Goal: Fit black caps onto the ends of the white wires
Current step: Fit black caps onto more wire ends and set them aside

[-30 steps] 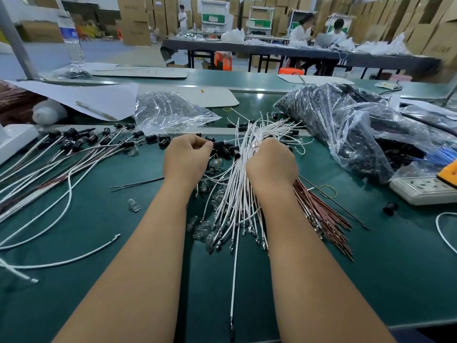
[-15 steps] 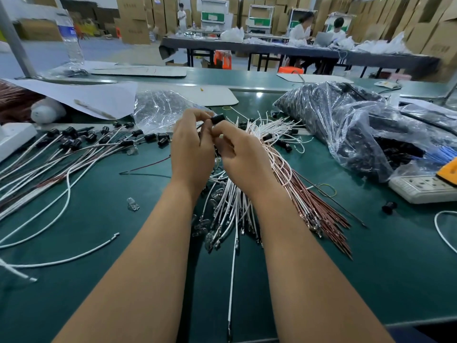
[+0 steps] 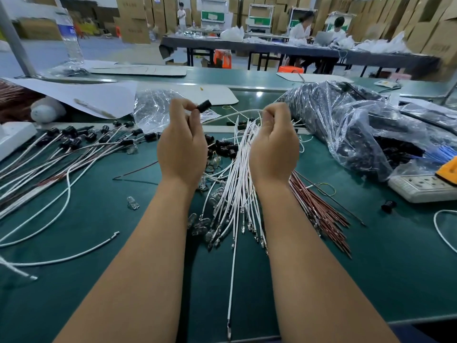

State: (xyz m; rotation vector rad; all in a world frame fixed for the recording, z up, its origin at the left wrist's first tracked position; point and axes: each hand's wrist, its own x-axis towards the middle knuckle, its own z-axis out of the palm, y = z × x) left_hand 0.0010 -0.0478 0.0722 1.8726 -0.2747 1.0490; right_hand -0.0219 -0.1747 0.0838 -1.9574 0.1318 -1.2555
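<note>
Left hand raised over the bench, thumb and fingertips pinching one black cap. Right hand at 3 o'clock of the left, well apart from it, fingers curled around one white wire. That wire arcs across from the right hand toward the cap; whether its end is seated inside cannot be told.

Progress, judged: partway.
- Done: capped wires fanned out at 9 o'clock of the left hand, caps at their far ends. About a dozen caps visible; exact count not possible, as they overlap.
- In hand: one cap, one wire.
- Left: bundle of uncapped white wires between and below the wrists, several dozen, too tangled to count.

Other stock:
- Loose black caps on the green mat, between the hands; roughly ten.
- One stray cap at 4 o'clock of the right hand.
- Clear plastic bag of black caps at 2 o'clock; hundreds, uncountable.
- Small glass bulbs below the left wrist; about ten, plus one lone bulb at 8 o'clock.
- Bundle of red-brown wires at 5 o'clock of the right hand.
</note>
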